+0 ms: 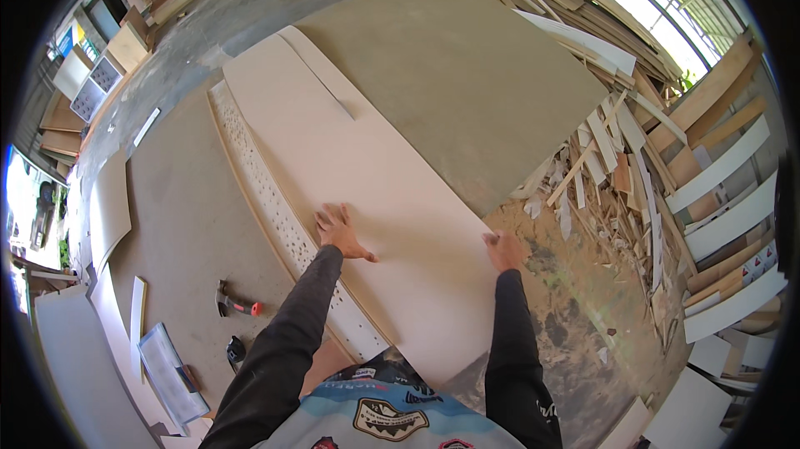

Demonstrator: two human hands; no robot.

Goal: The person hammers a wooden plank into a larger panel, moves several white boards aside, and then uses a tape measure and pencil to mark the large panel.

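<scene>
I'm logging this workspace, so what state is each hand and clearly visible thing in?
Left hand: open, fingers spread on the panel
Right hand: curled at the panel's right edge; grip unclear
Pale panel: lying flat
Dotted white strip: stretched along the panel's left side
Red-and-black tool: lying down, unheld
Wood scraps: heaped loosely
</scene>
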